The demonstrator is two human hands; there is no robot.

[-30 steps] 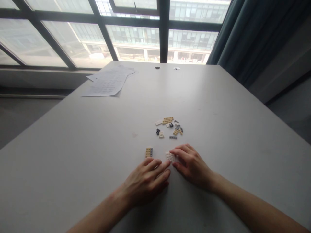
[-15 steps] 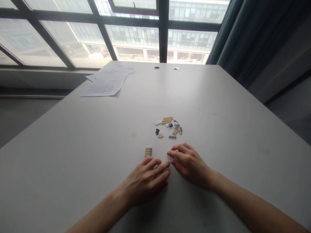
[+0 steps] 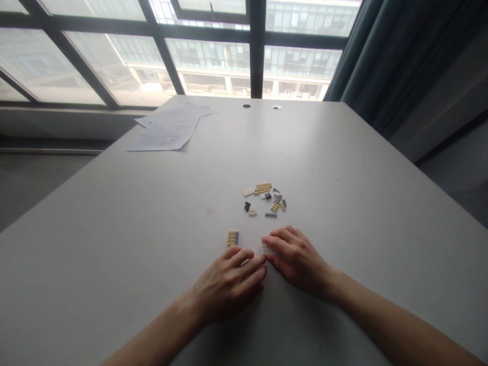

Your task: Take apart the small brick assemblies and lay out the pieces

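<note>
My right hand is closed on a white studded toy building brick low over the white table; its fingers hide most of the brick. My left hand is beside it, with fingers bent and a fingertip close to or touching the near edge of that brick. A small white sliver shows between the left fingers, but what it belongs to is hidden. Just beyond the left knuckles lies a tan and grey studded block, partly covered by the hand.
Farther up the table lies a loose group of small pieces: a tan plate, a grey strip, a cream curved piece, a black piece and several others. Paper sheets rest at the far left, before the window.
My right fingers have shifted slightly around the white brick, and a little more of its studded face shows. My left hand and the loose pieces stay nearly where they were.
</note>
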